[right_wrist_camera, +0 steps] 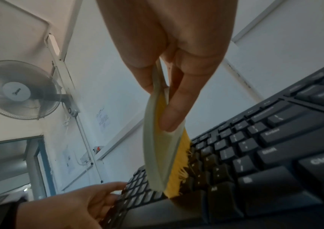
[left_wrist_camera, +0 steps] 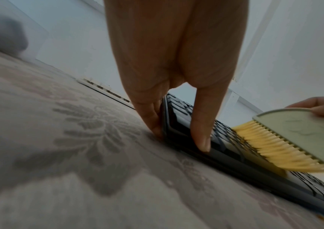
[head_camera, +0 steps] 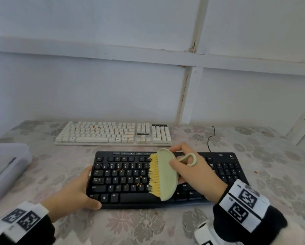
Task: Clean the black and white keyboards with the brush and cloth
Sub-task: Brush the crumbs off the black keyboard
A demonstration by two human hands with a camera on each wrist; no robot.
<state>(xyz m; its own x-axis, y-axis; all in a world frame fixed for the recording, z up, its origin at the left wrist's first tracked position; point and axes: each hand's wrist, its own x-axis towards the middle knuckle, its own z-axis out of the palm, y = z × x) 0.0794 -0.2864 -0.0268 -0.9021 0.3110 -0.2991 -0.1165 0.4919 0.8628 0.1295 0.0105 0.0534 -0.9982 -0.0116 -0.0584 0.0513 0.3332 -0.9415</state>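
Note:
A black keyboard [head_camera: 123,179] lies near the table's front edge, with orange crumbs among its letter keys. My right hand [head_camera: 195,172] grips a pale green brush [head_camera: 165,175] with yellow bristles [head_camera: 154,174], which touch the keys near the middle. In the right wrist view the brush [right_wrist_camera: 157,148] is pinched between thumb and fingers over the keyboard [right_wrist_camera: 255,162]. My left hand [head_camera: 77,190] holds the keyboard's left end, thumb on its front corner; the left wrist view shows the fingers [left_wrist_camera: 200,124] on the keyboard [left_wrist_camera: 178,117]. A white keyboard [head_camera: 112,133] with crumbs lies behind.
A translucent plastic box [head_camera: 5,167] stands at the left edge of the floral tablecloth [head_camera: 148,225]. A black cable [head_camera: 210,138] runs from the black keyboard toward the wall. A white wall stands close behind the table. No cloth is in view.

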